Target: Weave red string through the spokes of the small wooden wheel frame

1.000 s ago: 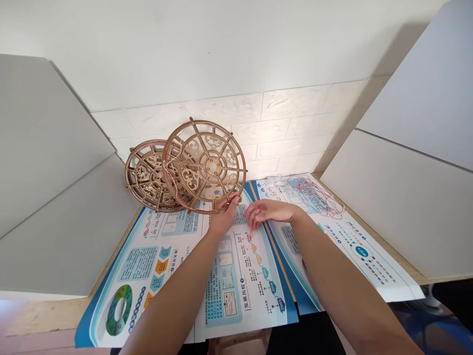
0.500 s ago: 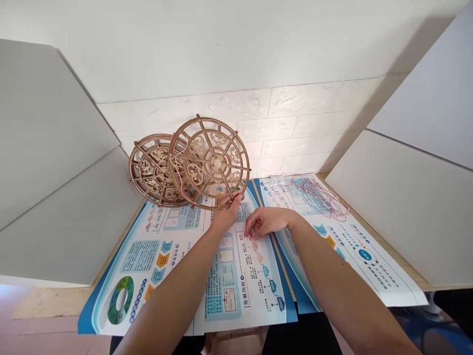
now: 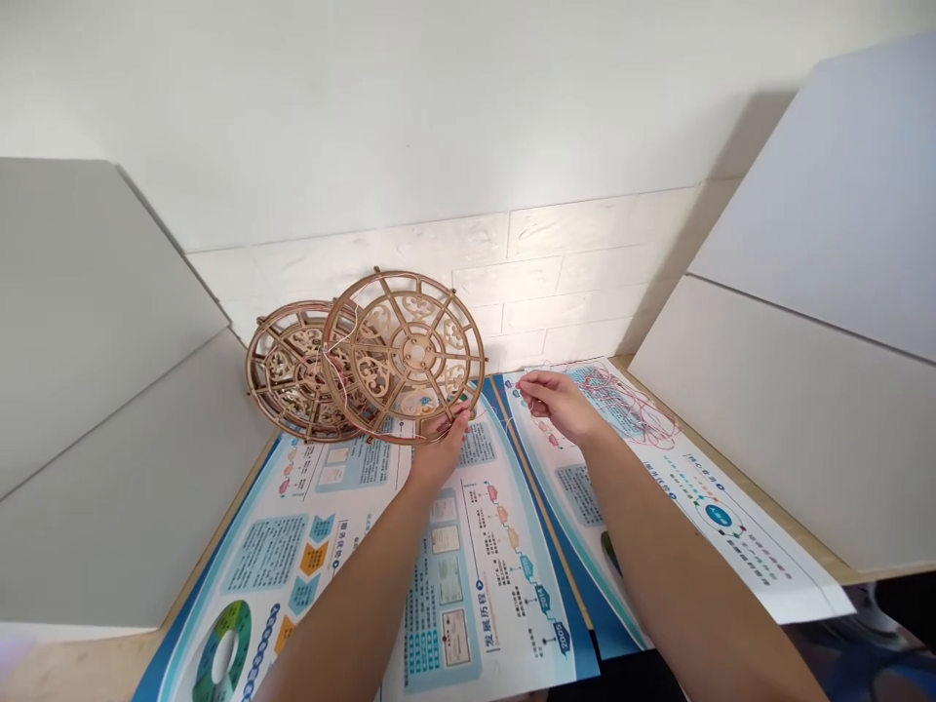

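Note:
My left hand [image 3: 442,447] grips the lower rim of a round, gold-brown openwork frame [image 3: 418,353], held upright and tilted. Red and white wire [image 3: 337,363] runs along the frame's left rim. To the right, my right hand [image 3: 552,402] pinches a thin wire, which stretches faintly toward the frame's bottom edge. Behind the held frame on the left, similar round frames [image 3: 282,369] lean in a stack, partly covered by it. A loose tangle of thin red wire [image 3: 636,405] lies beyond my right hand.
Printed posters [image 3: 468,585] cover the table under both arms. A white brick-patterned wall [image 3: 577,239] stands behind. Grey-white panels flank the work area at left [image 3: 109,390] and right [image 3: 790,409].
My right hand has moved right and away from the frame, drawing the thin wire out. My left hand still holds the frame. The view has shifted a little.

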`<action>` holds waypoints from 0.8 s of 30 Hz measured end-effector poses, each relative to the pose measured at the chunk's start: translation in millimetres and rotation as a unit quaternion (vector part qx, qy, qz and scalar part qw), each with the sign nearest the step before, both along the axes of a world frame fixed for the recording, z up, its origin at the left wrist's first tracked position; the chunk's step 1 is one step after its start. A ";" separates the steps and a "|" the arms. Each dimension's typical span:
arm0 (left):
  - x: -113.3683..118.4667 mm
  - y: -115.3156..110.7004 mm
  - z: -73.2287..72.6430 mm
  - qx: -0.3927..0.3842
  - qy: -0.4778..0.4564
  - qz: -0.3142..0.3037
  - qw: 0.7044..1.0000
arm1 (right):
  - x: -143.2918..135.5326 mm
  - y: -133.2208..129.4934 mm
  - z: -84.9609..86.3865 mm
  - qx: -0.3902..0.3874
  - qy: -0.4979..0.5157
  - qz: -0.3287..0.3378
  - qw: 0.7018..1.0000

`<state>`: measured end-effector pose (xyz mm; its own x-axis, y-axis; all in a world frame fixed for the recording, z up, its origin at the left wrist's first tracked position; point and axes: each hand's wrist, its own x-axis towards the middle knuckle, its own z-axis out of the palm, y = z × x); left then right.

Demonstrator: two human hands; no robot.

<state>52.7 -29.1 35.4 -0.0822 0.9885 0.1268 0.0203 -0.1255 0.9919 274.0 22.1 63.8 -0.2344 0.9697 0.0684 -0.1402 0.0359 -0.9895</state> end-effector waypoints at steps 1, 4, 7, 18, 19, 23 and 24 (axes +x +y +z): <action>0.0 0.0 -1.3 0.004 0.001 -0.010 1.000 | 0.9 1.7 0.0 0.010 0.006 -0.047 0.999; 1.1 -1.0 -4.8 0.005 0.012 -0.049 0.999 | 1.2 4.9 -1.7 0.033 -0.018 -0.146 0.989; 3.7 -3.9 -6.0 0.003 0.036 -0.082 0.996 | 2.1 7.4 -6.5 0.049 -0.042 -0.179 0.982; 2.8 -6.0 -12.2 0.048 0.122 -0.092 0.987 | 6.2 9.2 -10.8 0.061 0.002 -0.133 0.989; 2.3 -5.1 -13.5 0.049 0.129 -0.094 0.986 | 5.9 9.3 -11.2 0.067 0.001 -0.131 0.989; 1.6 -4.0 -14.0 0.048 0.144 -0.102 0.983 | 5.0 11.3 -15.3 0.090 -0.040 -0.132 0.986; 1.7 -4.4 -13.0 0.044 0.141 -0.102 0.984 | 5.0 12.2 -16.9 0.095 -0.057 -0.134 0.985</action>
<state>54.4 -33.5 22.4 0.1672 0.9652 0.2013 0.2594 -0.2400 0.9355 279.1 34.3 46.9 0.0117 0.9699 0.2430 0.0109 0.2429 -0.9700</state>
